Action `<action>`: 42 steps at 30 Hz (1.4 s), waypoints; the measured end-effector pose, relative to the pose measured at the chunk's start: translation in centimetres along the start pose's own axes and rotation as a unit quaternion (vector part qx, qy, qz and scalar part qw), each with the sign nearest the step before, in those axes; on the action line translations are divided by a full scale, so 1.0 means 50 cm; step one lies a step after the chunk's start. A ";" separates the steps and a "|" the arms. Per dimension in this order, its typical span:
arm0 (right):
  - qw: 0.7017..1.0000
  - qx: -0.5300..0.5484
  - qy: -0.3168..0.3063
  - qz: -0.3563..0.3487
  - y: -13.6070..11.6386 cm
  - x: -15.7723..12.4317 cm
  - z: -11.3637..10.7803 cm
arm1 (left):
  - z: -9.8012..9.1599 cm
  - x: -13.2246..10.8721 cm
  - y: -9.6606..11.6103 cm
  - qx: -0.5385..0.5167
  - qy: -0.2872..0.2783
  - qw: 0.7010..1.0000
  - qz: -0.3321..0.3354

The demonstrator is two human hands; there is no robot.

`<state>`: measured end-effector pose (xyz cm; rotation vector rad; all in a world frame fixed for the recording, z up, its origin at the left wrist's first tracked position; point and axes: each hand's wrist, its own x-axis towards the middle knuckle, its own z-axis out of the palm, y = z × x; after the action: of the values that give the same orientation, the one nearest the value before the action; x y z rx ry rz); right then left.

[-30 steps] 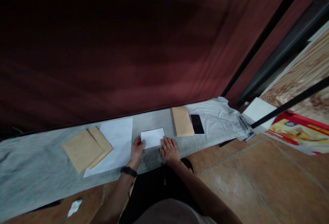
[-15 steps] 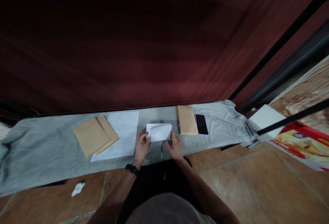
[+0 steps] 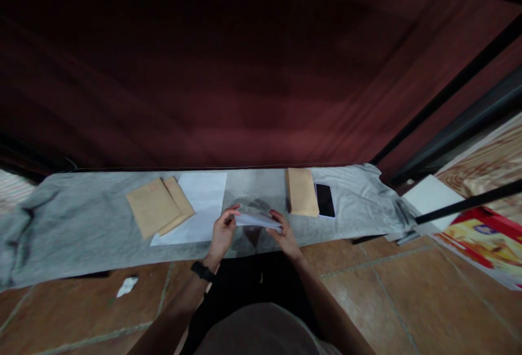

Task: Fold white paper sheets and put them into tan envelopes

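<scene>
Folded white paper (image 3: 256, 220) is held between my two hands above the grey cloth (image 3: 98, 241), seen nearly edge-on as a narrow strip. My left hand (image 3: 223, 230) pinches its left end, and a dark band circles that wrist. At the right end my right hand (image 3: 283, 234) grips the paper with thumb and fingers. Left of my hands, a larger white sheet (image 3: 206, 203) lies flat on the cloth, partly under two overlapping brown envelopes (image 3: 153, 207). To the right lies a thick stack of brown envelopes (image 3: 302, 192), with a phone (image 3: 325, 200) beside it.
A dark red panel (image 3: 253, 99) rises behind the cloth-covered surface. Black metal bars (image 3: 444, 94) slant at the right, near a red and yellow box (image 3: 485, 241) and a white board (image 3: 432, 200). A crumpled white scrap (image 3: 128, 286) lies on the tiled floor.
The folded paper has tipped from showing its broad face to nearly edge-on. My right hand's fingers have come round its right end. The view has shifted slightly.
</scene>
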<state>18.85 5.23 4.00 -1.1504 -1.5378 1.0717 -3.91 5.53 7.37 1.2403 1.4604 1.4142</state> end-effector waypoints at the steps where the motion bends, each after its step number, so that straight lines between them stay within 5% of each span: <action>1: 1.000 0.022 -0.013 0.015 -0.003 -0.004 -0.001 | -0.002 0.002 -0.001 -0.010 0.010 1.000 -0.016; 7: 0.986 0.142 -0.029 0.081 -0.015 -0.007 -0.012 | -0.018 0.007 -0.018 -0.022 0.042 0.996 -0.072; 20: 0.995 0.063 -0.025 0.069 -0.025 0.008 -0.011 | -0.020 0.016 -0.006 -0.071 0.011 0.995 -0.065; 26: 0.995 0.021 0.077 0.065 -0.015 0.022 -0.002 | -0.001 0.005 0.001 -0.126 0.017 0.988 -0.086; 33: 0.986 0.100 0.116 0.069 -0.049 0.026 0.000 | 0.017 -0.006 0.008 -0.313 -0.020 0.906 -0.283; 38: 0.961 0.200 0.146 0.122 -0.058 0.027 0.005 | -0.012 -0.007 0.025 -0.456 -0.050 0.826 -0.327; 42: 0.932 0.255 0.201 0.162 -0.049 0.030 0.016 | -0.022 -0.020 0.034 -0.485 -0.096 0.812 -0.310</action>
<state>17.41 6.13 6.46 -1.1768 -0.7031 1.2614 -4.45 4.16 9.06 0.1953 0.6737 1.2243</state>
